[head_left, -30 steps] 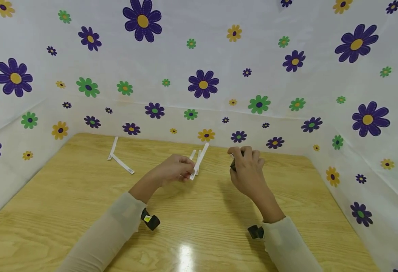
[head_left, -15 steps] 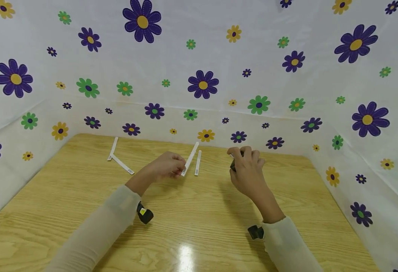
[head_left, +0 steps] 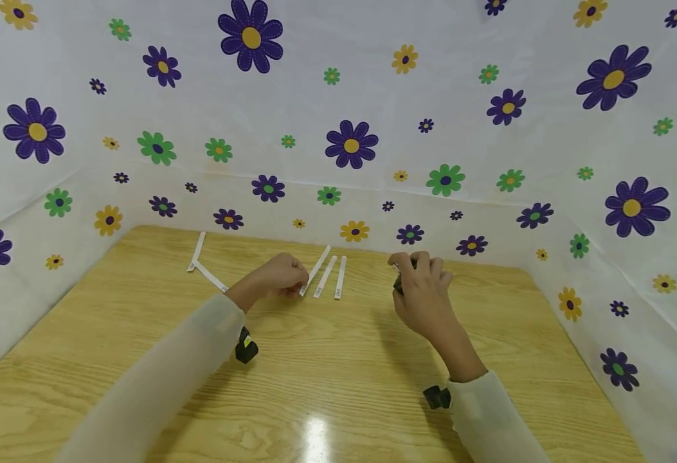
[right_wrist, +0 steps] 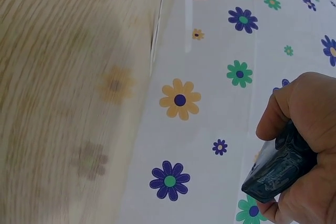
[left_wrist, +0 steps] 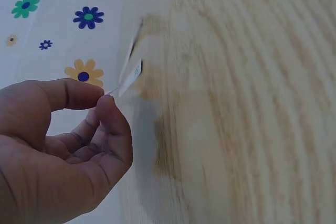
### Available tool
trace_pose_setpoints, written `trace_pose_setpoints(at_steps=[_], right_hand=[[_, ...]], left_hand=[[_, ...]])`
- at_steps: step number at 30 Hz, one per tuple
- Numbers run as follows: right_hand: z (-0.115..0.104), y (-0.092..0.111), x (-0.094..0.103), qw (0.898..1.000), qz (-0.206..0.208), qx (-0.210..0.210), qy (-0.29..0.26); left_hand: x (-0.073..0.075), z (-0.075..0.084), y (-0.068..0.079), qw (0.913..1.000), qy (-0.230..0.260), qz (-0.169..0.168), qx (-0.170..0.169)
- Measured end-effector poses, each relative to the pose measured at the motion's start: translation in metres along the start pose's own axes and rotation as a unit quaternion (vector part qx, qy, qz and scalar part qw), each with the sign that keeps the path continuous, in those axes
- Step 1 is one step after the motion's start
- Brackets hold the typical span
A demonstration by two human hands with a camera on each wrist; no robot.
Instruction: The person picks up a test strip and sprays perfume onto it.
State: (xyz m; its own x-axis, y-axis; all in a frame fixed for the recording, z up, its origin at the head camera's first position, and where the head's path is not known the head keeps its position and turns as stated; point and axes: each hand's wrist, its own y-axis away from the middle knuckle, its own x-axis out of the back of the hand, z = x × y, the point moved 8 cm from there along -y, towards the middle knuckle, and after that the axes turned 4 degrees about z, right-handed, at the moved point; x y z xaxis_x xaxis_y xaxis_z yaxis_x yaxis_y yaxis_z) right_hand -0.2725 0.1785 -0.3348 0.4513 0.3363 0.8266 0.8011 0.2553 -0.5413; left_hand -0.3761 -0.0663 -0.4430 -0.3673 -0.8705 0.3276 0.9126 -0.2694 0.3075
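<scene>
Between thumb and index finger, my left hand (head_left: 280,272) pinches a narrow white paper strip (head_left: 317,265) near its printed end. The left wrist view shows this strip almost edge-on at the fingertips (left_wrist: 108,103). Just right of it, two similar strips, a nearer one (head_left: 325,276) and a farther one (head_left: 341,278), lie side by side on the table. My right hand (head_left: 423,292) grips a dark, glossy, block-shaped object (right_wrist: 281,167) above the table; fingers and palm hide much of it, and I cannot tell its kind.
Two more white strips, an upright one (head_left: 199,245) and a slanted one (head_left: 209,276), meet at the back left of the wooden table (head_left: 344,373). A white flowered cloth (head_left: 292,154) hangs along the back and sides. Dark wrist cameras sit below both sleeves.
My left hand has moved left, leaving one strip on the table and pinching another farther left. The strips, earlier overlapping, are now spread apart. My right hand stays in place with the dark object.
</scene>
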Motion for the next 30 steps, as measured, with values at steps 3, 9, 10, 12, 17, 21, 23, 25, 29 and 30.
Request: trace_pose_setpoints(at_steps=[3,9,10,12,17,21,23,25,29,30], right_hand=[[0.0,0.001,0.0,1.0,0.0,0.0,-0.001],[0.001,0.001,0.0,1.0,0.001,0.0,-0.002],[0.001,0.001,0.0,1.0,0.001,0.0,-0.003],[0.001,0.001,0.0,1.0,-0.001,0.0,-0.004],[0.001,0.0,0.001,1.0,-0.004,0.001,-0.003],[-0.001,-0.001,0.002,1.0,-0.002,0.004,-0.003],[-0.001,-0.001,0.002,1.0,-0.002,0.005,-0.003],[-0.001,-0.001,0.001,1.0,-0.003,0.005,-0.003],[0.0,-0.001,-0.001,1.0,-0.007,0.002,-0.003],[0.0,0.0,-0.001,1.0,-0.008,0.002,-0.003]], left_hand=[[0.001,-0.001,-0.006,0.9997,-0.026,0.0,0.001],[0.002,0.0,-0.011,0.9986,-0.048,-0.013,0.016],[0.001,0.0,-0.011,0.9984,-0.05,-0.017,0.02],[0.001,0.0,-0.012,0.9978,-0.058,-0.023,0.024],[0.004,0.002,-0.01,0.9964,-0.075,-0.022,0.034],[0.007,0.003,-0.008,0.9956,-0.079,-0.014,0.048],[0.008,0.003,-0.009,0.9951,-0.085,-0.011,0.05],[0.008,0.002,-0.011,0.9949,-0.086,-0.01,0.052],[0.008,0.0,-0.013,0.9949,-0.087,-0.011,0.05],[0.008,0.0,-0.013,0.9949,-0.087,-0.013,0.05]])
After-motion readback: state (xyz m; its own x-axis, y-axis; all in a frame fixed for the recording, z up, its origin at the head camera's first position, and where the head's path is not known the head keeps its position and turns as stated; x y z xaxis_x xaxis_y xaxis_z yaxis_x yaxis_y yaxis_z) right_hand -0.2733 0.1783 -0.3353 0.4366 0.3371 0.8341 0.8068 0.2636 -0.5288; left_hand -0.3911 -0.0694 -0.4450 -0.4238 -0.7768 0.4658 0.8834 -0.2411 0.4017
